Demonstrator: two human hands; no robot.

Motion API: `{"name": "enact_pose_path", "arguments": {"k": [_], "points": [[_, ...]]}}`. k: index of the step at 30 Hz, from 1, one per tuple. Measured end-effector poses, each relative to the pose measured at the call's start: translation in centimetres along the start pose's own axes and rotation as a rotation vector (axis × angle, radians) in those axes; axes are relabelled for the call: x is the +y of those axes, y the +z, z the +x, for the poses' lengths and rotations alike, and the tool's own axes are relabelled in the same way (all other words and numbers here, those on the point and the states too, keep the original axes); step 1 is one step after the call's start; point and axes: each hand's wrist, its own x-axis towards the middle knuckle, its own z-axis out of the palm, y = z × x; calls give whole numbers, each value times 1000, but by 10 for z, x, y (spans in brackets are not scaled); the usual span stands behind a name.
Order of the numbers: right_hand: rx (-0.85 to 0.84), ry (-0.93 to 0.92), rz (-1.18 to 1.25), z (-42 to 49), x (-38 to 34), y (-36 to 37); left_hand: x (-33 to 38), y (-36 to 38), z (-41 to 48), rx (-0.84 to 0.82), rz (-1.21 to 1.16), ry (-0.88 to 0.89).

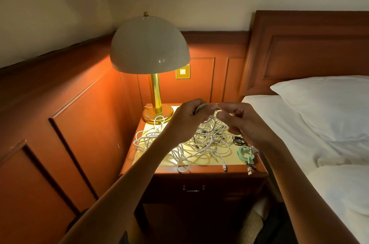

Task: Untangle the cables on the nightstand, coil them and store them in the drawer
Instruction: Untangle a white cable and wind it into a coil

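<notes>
Right of the lit lamp [149, 46], the left grip [187, 118] curls tight round a small coil of white cable [200, 108]; the right grip [241, 122] narrowly pinches its loose strand. Just below both, the white tangle [203, 144] sprawls on the desk [233, 161], a mint coil [246, 154] at its right edge, over the closed drawer [219, 188]

Nightstand top nearly full; open approach from front & above only.
Tangled white cables [205, 144] cover most of the red-brown wooden nightstand [207, 173], loops reaching the front edge. Brass lamp w/ cream dome shade [149, 44] fills back-left corner. Mint-green coiled cable [246, 154] & small black coiled cable [238, 141] sit at right edge. Panelled wood wall [79, 124] close on left, white-sheeted bed [289, 124] tight on right. Drawer front [219, 188] w/ metal handle unblocked. Above back-centre: left hand [187, 118] grips white cable coil [201, 108], right hand [245, 122] pinches its end.
</notes>
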Motion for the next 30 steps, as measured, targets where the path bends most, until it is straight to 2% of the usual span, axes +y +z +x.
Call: {"name": "enact_pose_path", "arguments": {"k": [5,10,14,18,23,27,30], "points": [[93,0,-74,-2,3,8,-4,0,-2,-93,-61,-31],[102,-85,-85,-1,-3,15,-1,4,-1,-42,-120,-81],[215,-105,-188,5,5,21,2,8,2,-21,-156,-135],[290,-90,-270,5,4,24,-1,4,7,-19,-312,-226],[284,-109,-293,4,-5,25,1,-13,13,-156,-293,-215],[230,-133,-249,5,-12,22,14,-23,12,-235,-132,-133],[219,-119,-195,6,-14,20,21,-21,12,-211,-288,-206]]}}
